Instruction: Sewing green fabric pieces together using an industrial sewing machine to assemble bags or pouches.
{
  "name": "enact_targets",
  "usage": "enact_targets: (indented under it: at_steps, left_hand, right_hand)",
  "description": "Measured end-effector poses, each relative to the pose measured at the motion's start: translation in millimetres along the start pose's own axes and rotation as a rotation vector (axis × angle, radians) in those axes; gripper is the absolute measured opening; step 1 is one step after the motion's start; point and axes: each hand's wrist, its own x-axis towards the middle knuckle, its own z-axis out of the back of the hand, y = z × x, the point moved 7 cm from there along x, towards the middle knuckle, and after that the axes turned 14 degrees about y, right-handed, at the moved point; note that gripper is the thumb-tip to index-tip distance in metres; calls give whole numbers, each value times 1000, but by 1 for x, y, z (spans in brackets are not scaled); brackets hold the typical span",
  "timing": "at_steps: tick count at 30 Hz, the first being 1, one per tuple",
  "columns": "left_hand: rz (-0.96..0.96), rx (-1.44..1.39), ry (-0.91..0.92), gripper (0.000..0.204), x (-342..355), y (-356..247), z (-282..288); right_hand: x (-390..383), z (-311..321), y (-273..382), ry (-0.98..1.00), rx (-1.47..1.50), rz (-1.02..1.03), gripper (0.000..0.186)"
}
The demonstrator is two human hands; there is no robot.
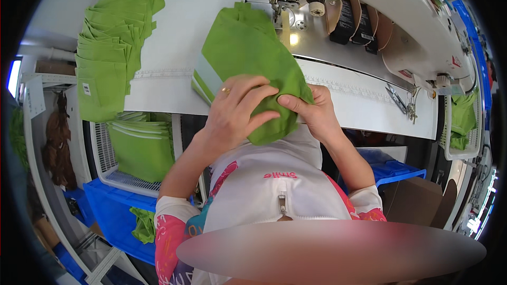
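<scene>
The person sits at a white sewing table (174,74) and holds a piece of green fabric (248,53) with both hands, just in front of the chest. The far end of the fabric lies on the table and reaches near the needle area of the sewing machine (369,5); the near end hangs over the table edge into the hands.

The left hand (235,111) lies on top of the cloth with the fingers curled and pressing down; a ring is on one finger. The right hand (311,108) pinches the edge between thumb and fingers, so both hands are closed on the same piece and they almost touch each other. Both forearms come up from below, elbows bent and kept close to the body.

To do this step well, I think the edges should be kept even between the fingers, and the cloth pulled flat without a wrinkle, because a fold that slips here will probably give a crooked seam. The grip should be firm but not stretch the material.

On the left side of the table lies a stack of green pieces (108,37), and more of them sit in a white basket (108,171) below. Small scissors (397,97) rest at the right
</scene>
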Motion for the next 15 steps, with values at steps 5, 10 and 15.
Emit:
enact_targets:
  at_steps: [5,10,15]
  left_hand:
    - [-2,-465,132,24,12,23,-16]
    - [119,-632,-129,20,7,43,15]
    - [-118,248,-272,21,-2,12,77]
  right_hand:
    - [7,-2,23,93,9,68,9]
    - [24,-1,33,69,55,112,16]
    - [16,-27,86,-216,-1139,573,12]
